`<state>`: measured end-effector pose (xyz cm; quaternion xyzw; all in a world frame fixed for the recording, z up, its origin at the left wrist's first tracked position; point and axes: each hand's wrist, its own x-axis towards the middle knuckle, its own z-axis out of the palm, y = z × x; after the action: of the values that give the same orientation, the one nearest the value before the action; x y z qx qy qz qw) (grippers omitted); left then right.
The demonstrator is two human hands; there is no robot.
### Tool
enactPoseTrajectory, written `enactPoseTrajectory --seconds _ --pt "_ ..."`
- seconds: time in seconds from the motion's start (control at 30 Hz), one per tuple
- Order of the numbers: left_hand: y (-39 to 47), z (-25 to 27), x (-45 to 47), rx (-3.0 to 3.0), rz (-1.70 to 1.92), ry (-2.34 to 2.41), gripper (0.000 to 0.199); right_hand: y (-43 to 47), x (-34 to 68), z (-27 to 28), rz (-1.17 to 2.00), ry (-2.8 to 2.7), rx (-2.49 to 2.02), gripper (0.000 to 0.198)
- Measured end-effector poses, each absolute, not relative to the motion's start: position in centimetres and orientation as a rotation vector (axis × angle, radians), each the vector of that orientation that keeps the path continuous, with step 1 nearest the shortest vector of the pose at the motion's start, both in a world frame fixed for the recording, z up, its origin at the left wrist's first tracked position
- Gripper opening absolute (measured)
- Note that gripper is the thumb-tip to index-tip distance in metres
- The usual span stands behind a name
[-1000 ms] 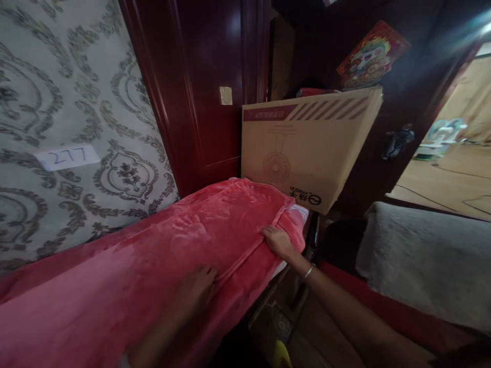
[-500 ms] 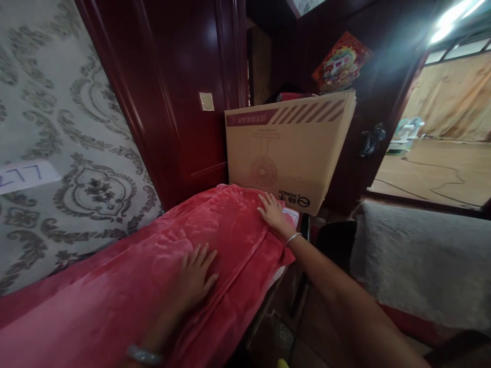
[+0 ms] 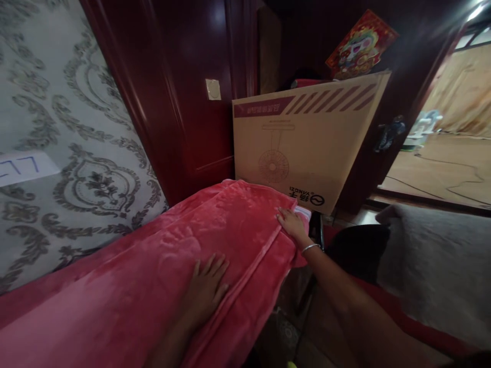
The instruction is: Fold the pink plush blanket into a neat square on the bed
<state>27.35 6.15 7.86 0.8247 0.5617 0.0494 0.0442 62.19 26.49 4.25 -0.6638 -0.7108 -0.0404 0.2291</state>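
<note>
A plush pink-red blanket (image 3: 161, 260) covers a long surface from the lower left to the middle, with a fold running along its right side. My left hand (image 3: 206, 286) lies flat on its top, fingers spread. Farther along, my right hand (image 3: 291, 225) rests at the blanket's far right edge, its fingers stretched over the fold. Neither hand grips anything that I can see. A bit of white striped cloth (image 3: 304, 212) peeks out from under the blanket beside my right hand.
A large cardboard box (image 3: 303, 143) with a fan drawing stands behind the blanket's far end. On the right is a seat with a grey fluffy cover (image 3: 441, 266). A dark red door panel (image 3: 195, 133) and patterned wall (image 3: 95, 189) border the left; a doorway opens at far right.
My right hand has drawn back slightly from the far end, along the blanket's edge. My left hand still lies on the blanket. The view has shifted a little.
</note>
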Motion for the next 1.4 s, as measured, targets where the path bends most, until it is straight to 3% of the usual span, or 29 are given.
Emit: enactPoseTrajectory --seconds 0.43,0.67,0.87,0.93,1.13,1.4 --pt "5.0 7.1 27.2 2.596 0.538 1.498 0.043 25.9 62.3 3.8 -0.119 -1.961 -1.86 0.051" --pt "4.2 7.3 27.8 2.677 0.776 1.56 0.027 25.8 62.4 3.6 -0.157 -1.951 -1.815 0.052" --pt "4.0 7.7 28.3 2.714 0.714 1.637 0.022 25.5 62.6 3.7 -0.132 -1.96 -1.804 0.055" --pt "3.9 7.7 28.4 2.694 0.697 1.698 0.025 25.5 62.6 3.8 -0.132 -1.981 -1.797 0.055" --pt "4.0 7.7 28.9 2.481 0.421 2.022 0.06 25.5 62.5 3.8 -0.123 -1.972 -1.848 0.056" --pt "4.1 7.7 29.1 2.392 0.246 2.039 0.063 25.8 63.1 3.3 -0.173 -1.999 -1.792 0.055"
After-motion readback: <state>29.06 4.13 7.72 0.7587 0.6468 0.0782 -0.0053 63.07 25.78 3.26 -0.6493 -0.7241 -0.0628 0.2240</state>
